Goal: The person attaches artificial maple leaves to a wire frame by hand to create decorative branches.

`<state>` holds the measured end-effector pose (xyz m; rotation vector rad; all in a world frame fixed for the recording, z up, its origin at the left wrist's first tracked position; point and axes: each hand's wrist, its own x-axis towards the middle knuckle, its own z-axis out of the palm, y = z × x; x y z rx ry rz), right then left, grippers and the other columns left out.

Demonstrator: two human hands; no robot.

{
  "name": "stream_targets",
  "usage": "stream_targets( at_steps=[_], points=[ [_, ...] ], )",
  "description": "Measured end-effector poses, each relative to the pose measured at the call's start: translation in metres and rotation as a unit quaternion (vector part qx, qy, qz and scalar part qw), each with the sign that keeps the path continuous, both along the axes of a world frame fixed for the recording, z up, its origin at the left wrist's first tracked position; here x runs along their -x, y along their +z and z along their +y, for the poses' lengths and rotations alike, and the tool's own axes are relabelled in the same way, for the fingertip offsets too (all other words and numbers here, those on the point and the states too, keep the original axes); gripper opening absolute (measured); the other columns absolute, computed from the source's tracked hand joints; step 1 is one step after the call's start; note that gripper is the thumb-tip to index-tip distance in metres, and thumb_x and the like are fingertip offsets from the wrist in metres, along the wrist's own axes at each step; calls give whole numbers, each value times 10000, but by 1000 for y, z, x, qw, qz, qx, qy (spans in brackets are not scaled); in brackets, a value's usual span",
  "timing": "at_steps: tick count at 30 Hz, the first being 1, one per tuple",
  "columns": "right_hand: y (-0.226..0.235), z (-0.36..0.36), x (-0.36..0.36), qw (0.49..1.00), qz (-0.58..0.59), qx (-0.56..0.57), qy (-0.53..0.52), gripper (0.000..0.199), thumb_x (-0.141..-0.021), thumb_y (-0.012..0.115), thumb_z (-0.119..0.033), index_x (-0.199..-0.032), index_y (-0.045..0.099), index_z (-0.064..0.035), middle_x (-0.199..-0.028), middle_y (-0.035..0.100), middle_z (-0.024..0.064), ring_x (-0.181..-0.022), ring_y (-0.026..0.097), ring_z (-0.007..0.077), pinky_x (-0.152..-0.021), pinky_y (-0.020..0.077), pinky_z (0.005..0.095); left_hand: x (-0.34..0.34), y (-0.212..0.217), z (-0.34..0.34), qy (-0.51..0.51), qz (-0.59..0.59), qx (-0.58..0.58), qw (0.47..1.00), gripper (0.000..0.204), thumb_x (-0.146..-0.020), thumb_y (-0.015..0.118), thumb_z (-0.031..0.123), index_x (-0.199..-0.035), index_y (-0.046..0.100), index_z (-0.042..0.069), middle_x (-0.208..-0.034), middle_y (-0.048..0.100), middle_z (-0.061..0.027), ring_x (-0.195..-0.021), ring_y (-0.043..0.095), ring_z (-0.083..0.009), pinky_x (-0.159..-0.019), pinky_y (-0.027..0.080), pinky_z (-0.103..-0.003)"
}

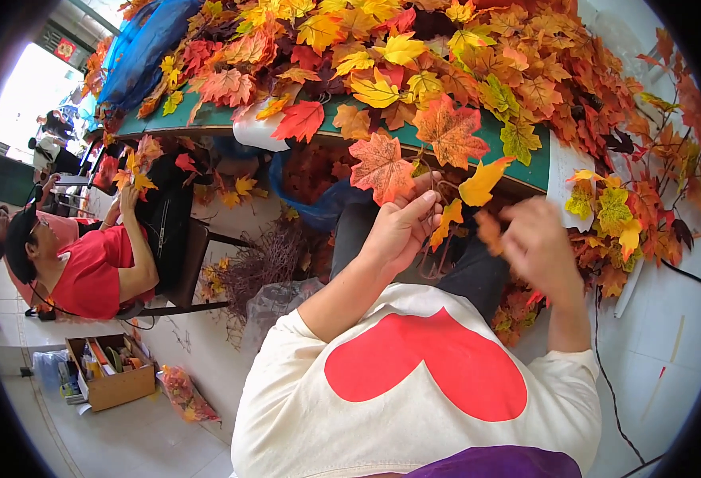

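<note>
My left hand (pixel 402 231) is closed in a pinch on the thin stem of an artificial maple leaf spray, above my lap. The spray bears speckled orange leaves (pixel 450 131) and a yellow-orange leaf (pixel 484 182); its thin brown stems hang below my fingers. To its right, my right hand (pixel 538 239) is smeared by motion, its fingers bent. A small orange leaf (pixel 490 231), just as blurred, sits at those fingertips and appears to be held in them. My fingers partly hide where the stems join.
A big heap of artificial autumn leaves (pixel 398 49) covers the green table (pixel 183 119) ahead. Leafy branches (pixel 645 207) stand at the right. A blue bag (pixel 311 211) hangs under the table edge. At the left, a seated person in red (pixel 99 271) handles leaves; a cardboard box (pixel 119 386) sits on the floor.
</note>
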<state>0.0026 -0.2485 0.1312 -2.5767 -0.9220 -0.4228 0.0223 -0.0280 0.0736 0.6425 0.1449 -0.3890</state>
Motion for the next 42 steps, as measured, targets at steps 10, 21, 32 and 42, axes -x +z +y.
stream_targets(
  at_steps=[10, 21, 32, 42],
  points=[
    [-44, 32, 14, 833, 327, -433, 107, 97, -707, 589, -26, -642, 520, -47, -859, 642, 74, -867, 577, 186, -871, 390, 339, 0, 2, -18, -25, -13, -5, 1000, 478, -865, 534, 54, -1296, 335, 106, -930, 577, -69, -787, 580, -123, -716, 518, -250],
    [-9, 47, 4, 942, 202, -268, -17, 99, -759, 618, -67, -827, 556, -29, -771, 580, 82, -722, 558, 223, -626, 452, 293, 4, -3, -21, -59, -54, 44, 996, 645, -865, 540, 67, -1397, 186, 157, -1000, 567, -81, -903, 562, -138, -826, 477, -281],
    [-32, 44, 5, 942, 118, -309, -52, 123, -697, 683, -42, -798, 618, -15, -774, 619, 80, -768, 578, 227, -672, 465, 295, 11, -10, -30, 23, -94, 7, 995, 553, -823, 603, 41, -1311, 346, 83, -811, 572, -8, -711, 523, -68, -651, 436, -196],
    [-28, 44, 5, 959, 74, -270, -54, 102, -699, 683, -64, -775, 624, -31, -734, 629, 64, -695, 585, 243, -813, 458, 371, 13, -11, -35, 71, -140, -73, 985, 497, -834, 587, 35, -1282, 373, 60, -795, 563, 8, -726, 523, -49, -663, 433, -190]
  ],
)
